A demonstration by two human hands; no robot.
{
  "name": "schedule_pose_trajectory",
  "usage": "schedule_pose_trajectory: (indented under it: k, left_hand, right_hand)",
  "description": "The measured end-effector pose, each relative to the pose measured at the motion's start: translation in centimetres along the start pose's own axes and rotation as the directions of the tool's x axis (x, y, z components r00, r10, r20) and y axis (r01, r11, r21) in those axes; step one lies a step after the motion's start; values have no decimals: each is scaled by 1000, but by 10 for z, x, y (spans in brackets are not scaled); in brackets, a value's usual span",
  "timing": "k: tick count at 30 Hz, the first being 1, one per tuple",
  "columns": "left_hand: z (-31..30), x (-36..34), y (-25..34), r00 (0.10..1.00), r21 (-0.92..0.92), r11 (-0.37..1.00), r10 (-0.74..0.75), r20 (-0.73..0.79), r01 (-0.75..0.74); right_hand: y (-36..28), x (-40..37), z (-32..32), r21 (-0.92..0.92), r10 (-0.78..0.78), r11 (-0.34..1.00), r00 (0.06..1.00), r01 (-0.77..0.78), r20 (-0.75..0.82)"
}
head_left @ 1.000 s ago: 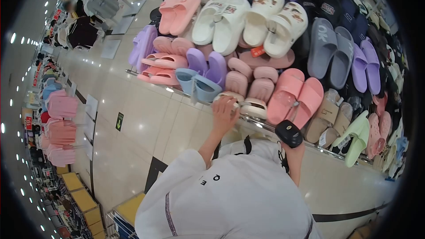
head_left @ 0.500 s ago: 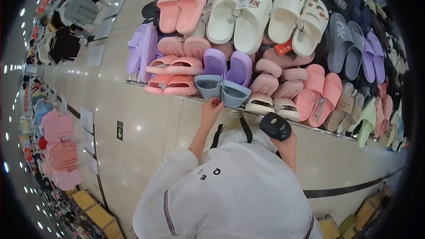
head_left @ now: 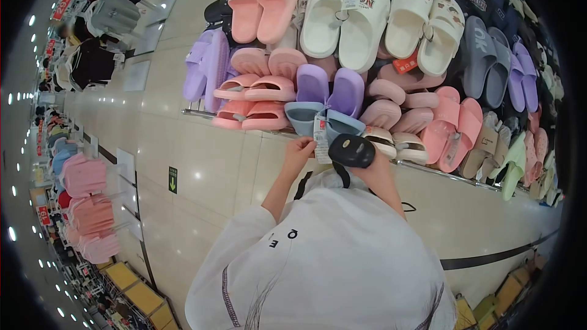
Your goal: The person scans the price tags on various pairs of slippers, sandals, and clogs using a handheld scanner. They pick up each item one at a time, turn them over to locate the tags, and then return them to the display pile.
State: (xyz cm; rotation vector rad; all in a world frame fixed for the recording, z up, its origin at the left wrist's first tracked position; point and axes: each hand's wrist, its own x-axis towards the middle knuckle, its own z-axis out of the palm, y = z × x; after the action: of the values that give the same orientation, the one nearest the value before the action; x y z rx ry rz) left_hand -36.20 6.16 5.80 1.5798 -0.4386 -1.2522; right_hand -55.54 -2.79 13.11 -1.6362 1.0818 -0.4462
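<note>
My left hand (head_left: 299, 150) pinches the edge of a white paper tag (head_left: 321, 140) with a red top. The tag hangs in front of blue-grey slippers (head_left: 304, 117), which sit at the front edge of the display with purple soles (head_left: 345, 93) rising behind them. Just right of the tag, my right hand (head_left: 376, 171) is closed round a black handheld scanner (head_left: 352, 150), whose head is beside the tag. White slippers with a dark opening (head_left: 411, 148) lie behind and right of the scanner.
Pink slippers (head_left: 278, 9) and white slippers (head_left: 321, 18) stand further back on the display. A metal rail (head_left: 449, 177) runs along its front edge. Clothing racks with pink garments (head_left: 85, 174) are at the left, across the tiled floor (head_left: 208, 208).
The tag now shows upright in my left hand, in front of the blue-grey slippers. My right hand has brought the scanner left and up to the tag. The view has shifted slightly.
</note>
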Motion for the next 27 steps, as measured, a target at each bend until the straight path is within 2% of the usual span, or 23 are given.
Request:
schedule_pose_trajectory:
  k: [2, 4, 6, 8, 10, 13, 19, 21, 25, 27]
  left_hand:
    - [0, -1, 3, 999, 31, 999, -40, -15, 40]
    - [1, 0, 3, 1000, -7, 1000, -28, -4, 28]
    - [-3, 0, 1, 1000, -44, 999, -14, -13, 13]
    - [-2, 2, -8, 998, -162, 987, -16, 53, 25]
    - [0, 0, -6, 999, -175, 985, -7, 46, 14]
    - [3, -3, -1, 999, -150, 989, -9, 33, 14]
    - [7, -5, -1, 1000, -91, 996, 0, -1, 0]
    - [8, -4, -9, 998, 12, 999, 40, -48, -40]
    - [13, -15, -13, 994, 20, 999, 40, -100, -38]
    - [13, -22, -14, 993, 111, 992, 72, -97, -61]
  right_hand:
    - [-7, 8, 4, -47, 7, 999, 1000, -6, 25]
    - [-6, 16, 12, -170, 38, 985, 997, -26, 66]
    - [-4, 23, 20, -167, 24, 986, 997, -11, 74]
    - [2, 26, 21, -121, 44, 992, 995, -33, 92]
    - [4, 28, 24, -112, 32, 993, 996, -22, 84]
    - [5, 28, 22, -125, 65, 991, 992, -51, 109]
    - [10, 22, 11, -105, -4, 994, 993, 16, 119]
    - [8, 21, 5, -131, -14, 991, 987, 36, 160]
    - [9, 24, 3, -66, -18, 997, 985, 30, 173]
    - [5, 27, 1, -79, -30, 996, 979, 47, 202]
